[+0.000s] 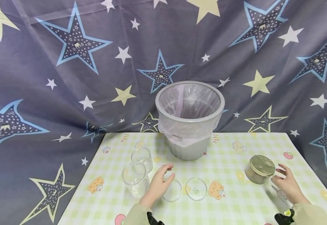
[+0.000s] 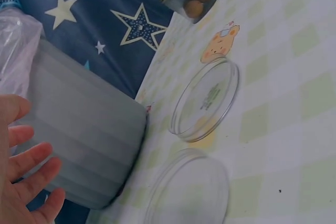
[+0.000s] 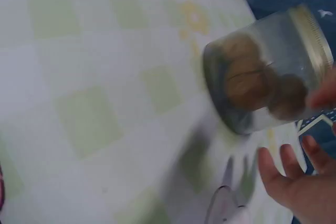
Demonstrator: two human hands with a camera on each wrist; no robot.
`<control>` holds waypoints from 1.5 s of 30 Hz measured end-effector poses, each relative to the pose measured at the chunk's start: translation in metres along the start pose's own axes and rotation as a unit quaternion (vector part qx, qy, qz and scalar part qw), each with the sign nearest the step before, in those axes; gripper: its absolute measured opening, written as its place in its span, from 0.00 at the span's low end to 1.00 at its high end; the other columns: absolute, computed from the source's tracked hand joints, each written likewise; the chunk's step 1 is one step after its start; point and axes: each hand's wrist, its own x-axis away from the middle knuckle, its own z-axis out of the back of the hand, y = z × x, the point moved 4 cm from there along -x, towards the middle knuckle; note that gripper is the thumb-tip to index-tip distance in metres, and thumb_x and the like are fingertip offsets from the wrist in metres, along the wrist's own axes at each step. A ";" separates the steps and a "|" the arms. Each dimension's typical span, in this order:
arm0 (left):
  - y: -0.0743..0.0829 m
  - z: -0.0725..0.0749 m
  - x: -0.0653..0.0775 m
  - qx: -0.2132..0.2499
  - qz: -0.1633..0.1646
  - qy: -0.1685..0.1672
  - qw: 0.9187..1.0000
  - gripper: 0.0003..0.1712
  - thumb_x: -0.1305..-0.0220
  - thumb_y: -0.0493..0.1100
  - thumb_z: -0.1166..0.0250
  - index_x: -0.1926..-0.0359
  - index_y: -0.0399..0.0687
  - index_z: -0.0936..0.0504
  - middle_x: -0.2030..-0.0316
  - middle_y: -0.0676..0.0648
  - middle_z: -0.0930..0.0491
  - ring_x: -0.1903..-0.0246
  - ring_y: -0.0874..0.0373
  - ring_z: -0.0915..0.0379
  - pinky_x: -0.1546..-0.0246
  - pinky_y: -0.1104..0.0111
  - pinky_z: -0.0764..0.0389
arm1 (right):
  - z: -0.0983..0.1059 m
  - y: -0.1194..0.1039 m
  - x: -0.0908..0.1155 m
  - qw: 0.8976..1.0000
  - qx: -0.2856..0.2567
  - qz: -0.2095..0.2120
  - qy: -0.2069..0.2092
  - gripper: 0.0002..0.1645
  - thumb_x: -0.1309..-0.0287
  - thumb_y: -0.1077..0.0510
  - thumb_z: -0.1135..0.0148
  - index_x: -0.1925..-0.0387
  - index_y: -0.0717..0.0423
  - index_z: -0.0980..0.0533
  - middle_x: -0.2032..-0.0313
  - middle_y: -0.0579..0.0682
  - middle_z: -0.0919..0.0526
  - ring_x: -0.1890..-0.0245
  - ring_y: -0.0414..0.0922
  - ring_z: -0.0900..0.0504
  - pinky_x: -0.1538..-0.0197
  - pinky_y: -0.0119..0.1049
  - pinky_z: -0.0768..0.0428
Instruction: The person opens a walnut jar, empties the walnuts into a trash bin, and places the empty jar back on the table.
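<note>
My left hand (image 1: 160,185) hovers above the table with its fingers loosely bent and nothing in them. Partly hidden behind it lies a clear round shallow dish (image 1: 175,193). A second such dish (image 1: 196,189), with small green print in its middle, lies just to the right. At the right side of the table stands a clear jar (image 1: 255,175) with a gold lid (image 1: 262,164); round brown balls (image 3: 247,80) show through its wall in the right wrist view. Close to the jar's right side is my right hand (image 1: 289,186), fingers spread and relaxed, thumb near the glass.
Left of my left hand stand two clear open cups (image 1: 136,184) (image 1: 145,161), one behind the other. A grey bin (image 1: 190,150) lined with a translucent bag stands at the back middle. Behind the checked tablecloth (image 1: 230,206) hangs a dark star-patterned curtain (image 1: 101,81).
</note>
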 end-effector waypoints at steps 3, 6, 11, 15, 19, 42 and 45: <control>-0.001 -0.002 0.000 0.003 0.010 -0.004 1.000 0.21 0.32 0.45 0.44 0.42 0.40 0.28 0.46 0.44 0.24 0.46 0.49 0.27 0.44 0.55 0.27 | -0.012 -0.006 0.002 0.997 -0.016 -0.032 -0.076 0.57 0.43 0.66 0.47 0.32 0.67 0.79 0.34 0.79 0.66 0.36 0.73 0.53 0.66 0.19 0.28; -0.001 -0.004 0.001 0.009 0.024 -0.011 1.000 0.23 0.31 0.46 0.45 0.39 0.41 0.30 0.44 0.44 0.25 0.45 0.49 0.29 0.43 0.55 0.27 | -0.018 0.000 -0.003 0.993 -0.055 -0.046 -0.094 0.64 0.44 0.65 0.42 0.33 0.60 0.85 0.33 0.75 0.75 0.33 0.74 0.67 0.64 0.18 0.30; -0.002 -0.008 0.003 0.013 0.041 -0.018 0.999 0.23 0.32 0.45 0.44 0.38 0.43 0.31 0.43 0.45 0.26 0.43 0.50 0.30 0.42 0.56 0.28 | -0.029 0.010 -0.011 0.995 -0.053 -0.032 -0.078 0.68 0.44 0.58 0.36 0.32 0.60 0.83 0.32 0.71 0.74 0.31 0.69 0.67 0.29 0.47 0.44; -0.003 -0.010 0.005 0.012 0.042 -0.022 0.999 0.23 0.32 0.44 0.44 0.38 0.43 0.30 0.43 0.45 0.26 0.44 0.50 0.29 0.42 0.55 0.28 | -0.037 0.011 -0.014 1.000 -0.019 0.016 -0.017 0.60 0.48 0.57 0.31 0.28 0.60 0.63 0.37 0.52 0.41 0.41 0.41 0.35 0.33 0.34 0.40; -0.003 -0.014 0.006 0.016 0.045 -0.025 0.999 0.23 0.32 0.44 0.44 0.39 0.44 0.30 0.43 0.46 0.26 0.44 0.50 0.29 0.42 0.54 0.28 | -0.043 0.012 -0.014 0.997 -0.029 0.049 0.052 0.52 0.54 0.60 0.27 0.31 0.52 0.47 0.54 0.24 0.36 0.56 0.19 0.36 0.46 0.17 0.35; -0.003 -0.023 0.007 0.024 0.036 -0.030 0.999 0.29 0.33 0.45 0.44 0.34 0.41 0.37 0.44 0.43 0.26 0.45 0.50 0.28 0.43 0.57 0.27 | -0.070 0.007 -0.014 0.990 -0.069 -0.042 0.116 0.67 0.60 0.65 0.25 0.28 0.57 0.61 0.33 0.60 0.46 0.34 0.59 0.44 0.28 0.49 0.47; -0.004 -0.024 0.007 0.028 0.043 -0.032 0.998 0.29 0.33 0.45 0.43 0.34 0.42 0.38 0.44 0.44 0.26 0.45 0.50 0.28 0.44 0.56 0.26 | -0.073 0.004 -0.012 0.993 -0.047 -0.027 0.101 0.67 0.60 0.64 0.25 0.28 0.59 0.61 0.31 0.65 0.46 0.33 0.62 0.44 0.29 0.54 0.48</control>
